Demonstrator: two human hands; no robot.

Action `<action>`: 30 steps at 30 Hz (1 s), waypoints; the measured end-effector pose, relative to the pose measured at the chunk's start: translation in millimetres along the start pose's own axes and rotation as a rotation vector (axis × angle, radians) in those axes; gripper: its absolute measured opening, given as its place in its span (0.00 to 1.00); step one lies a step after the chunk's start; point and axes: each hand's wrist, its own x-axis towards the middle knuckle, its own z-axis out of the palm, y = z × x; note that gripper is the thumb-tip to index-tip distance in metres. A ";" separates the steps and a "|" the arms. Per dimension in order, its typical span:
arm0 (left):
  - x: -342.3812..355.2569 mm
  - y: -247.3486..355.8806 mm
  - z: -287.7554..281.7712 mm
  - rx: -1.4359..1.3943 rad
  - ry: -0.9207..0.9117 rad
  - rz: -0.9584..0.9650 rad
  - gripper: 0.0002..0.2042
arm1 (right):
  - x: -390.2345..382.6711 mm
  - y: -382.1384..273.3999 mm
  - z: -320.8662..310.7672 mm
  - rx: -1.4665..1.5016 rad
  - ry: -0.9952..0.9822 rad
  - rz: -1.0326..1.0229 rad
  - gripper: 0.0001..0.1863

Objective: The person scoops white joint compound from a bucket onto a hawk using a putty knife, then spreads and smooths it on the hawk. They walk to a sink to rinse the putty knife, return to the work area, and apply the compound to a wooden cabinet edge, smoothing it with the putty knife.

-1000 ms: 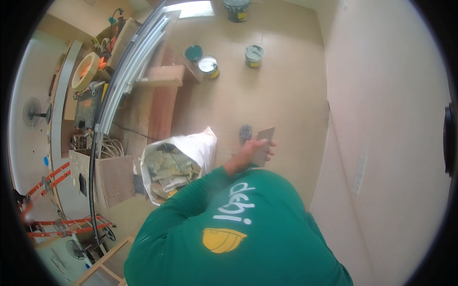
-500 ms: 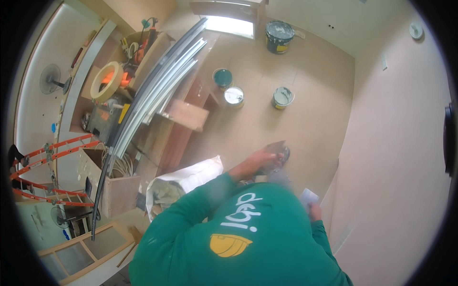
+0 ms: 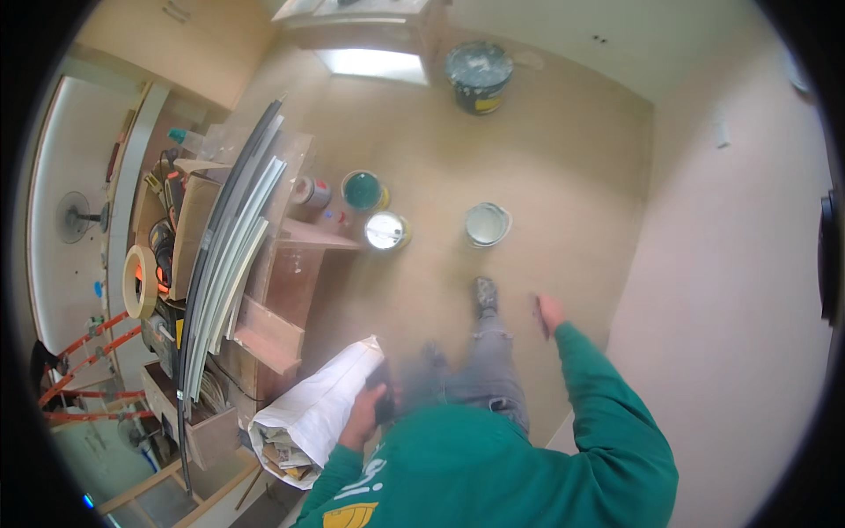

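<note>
My left hand (image 3: 359, 421) is low beside the white sack (image 3: 321, 387), fingers closed round a dark flat tool (image 3: 385, 394), blurred, its kind unclear. My right hand (image 3: 552, 310) reaches forward near the right wall, gripping a thin flat scraper (image 3: 540, 319) seen almost edge-on. Ahead of my feet stands a bucket of pale grey compound (image 3: 487, 225). To its left are an open white-topped can (image 3: 385, 231) and a green-topped bucket (image 3: 363, 190).
Long metal profiles (image 3: 233, 255) lie over wooden units at left, beside a roll of tape (image 3: 139, 282) and a toolbox. An orange ladder (image 3: 88, 352) stands farther left. A large smeared bucket (image 3: 480, 77) is at the back. A pale wall (image 3: 722, 290) borders the right.
My right hand has moved forward and up, its tool turned edge-on. My left hand has drawn back toward the sack. The view has shifted, showing my legs and one shoe.
</note>
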 end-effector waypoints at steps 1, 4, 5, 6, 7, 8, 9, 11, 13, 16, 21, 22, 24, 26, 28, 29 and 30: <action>4.5 2.7 2.4 0.016 0.027 -0.046 0.23 | 34.1 -20.7 10.8 0.140 0.003 0.055 0.22; 13.2 -17.0 2.3 -0.022 0.123 -0.268 0.24 | 102.2 -96.0 23.0 0.587 -0.043 0.404 0.21; 19.0 -24.4 -1.4 -0.041 0.141 -0.359 0.24 | 121.2 -96.5 28.7 0.651 -0.063 0.443 0.20; 29.0 -29.4 -2.7 -0.034 0.165 -0.394 0.24 | 145.7 -101.0 36.9 0.718 -0.077 0.474 0.20; 31.2 -39.7 1.8 -0.041 0.190 -0.434 0.25 | 167.4 -98.2 48.7 0.742 -0.068 0.504 0.21; 37.1 -47.7 2.6 -0.044 0.215 -0.472 0.25 | 187.1 -94.9 62.5 0.770 -0.056 0.534 0.21; 43.0 -54.0 3.7 -0.061 0.221 -0.491 0.24 | 204.3 -87.5 75.8 0.795 -0.046 0.565 0.22; 49.0 -62.1 4.7 -0.091 0.230 -0.529 0.23 | 231.6 -77.9 97.9 0.885 -0.055 0.628 0.21; 53.2 -57.9 16.4 -0.128 0.278 -0.506 0.23 | 257.2 -76.3 114.3 0.960 -0.060 0.661 0.20; 52.5 -61.4 10.2 -0.171 0.303 -0.543 0.23 | 274.7 -84.0 139.5 0.994 -0.064 0.660 0.18; 41.7 -67.4 10.1 -0.229 0.325 -0.510 0.24 | 269.7 -88.0 141.7 0.798 -0.025 0.540 0.15; 40.7 -68.2 8.7 -0.228 0.321 -0.500 0.24 | 272.2 -81.0 140.3 0.736 -0.033 0.510 0.15; 44.5 -77.7 6.7 -0.255 0.315 -0.456 0.24 | 278.7 -74.8 152.3 0.654 0.142 0.402 0.14; 49.7 -89.8 3.0 -0.300 0.312 -0.403 0.24 | 292.6 -71.2 157.4 0.570 0.249 0.393 0.14; 54.0 -103.1 -0.2 -0.377 0.278 -0.445 0.24 | 300.3 -71.8 156.9 0.469 0.284 0.494 0.13; 55.2 -108.0 -1.7 -0.414 0.261 -0.468 0.23 | 300.3 -69.9 157.1 0.519 0.255 0.459 0.13; 57.3 -106.2 -0.3 -0.349 0.267 -0.434 0.23 | 303.4 -68.8 155.5 0.571 0.230 0.422 0.13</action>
